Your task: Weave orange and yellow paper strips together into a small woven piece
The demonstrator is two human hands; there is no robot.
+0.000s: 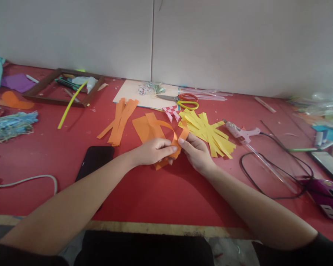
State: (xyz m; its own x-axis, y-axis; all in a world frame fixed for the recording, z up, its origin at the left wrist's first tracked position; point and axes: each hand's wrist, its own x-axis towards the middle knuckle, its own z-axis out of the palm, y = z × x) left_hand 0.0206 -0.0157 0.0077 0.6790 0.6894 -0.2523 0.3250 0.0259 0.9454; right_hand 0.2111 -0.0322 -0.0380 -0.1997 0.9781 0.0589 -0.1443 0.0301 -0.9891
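Orange paper strips (184,129) are pinched between my two hands, and one strip bends in a loop above the fingers. My left hand (157,150) grips them with its thumb on top. From the other side, my right hand (197,153) closes thumb and fingers on the same strips. Behind the left hand lies more flat orange paper (140,127). Further left is a loose bundle of orange paper strips (122,123). A pile of yellow paper strips (207,131) sits beyond the right hand. A small pink-and-white woven paper piece (171,112) lies just behind the strips.
Scissors (187,98) rest at the back by a pale board (127,94). A glue gun (241,133) with a trailing cord lies right, near a purple power strip (323,199). A black phone (96,159) is by my left forearm; a brown frame (41,96) stands back left.
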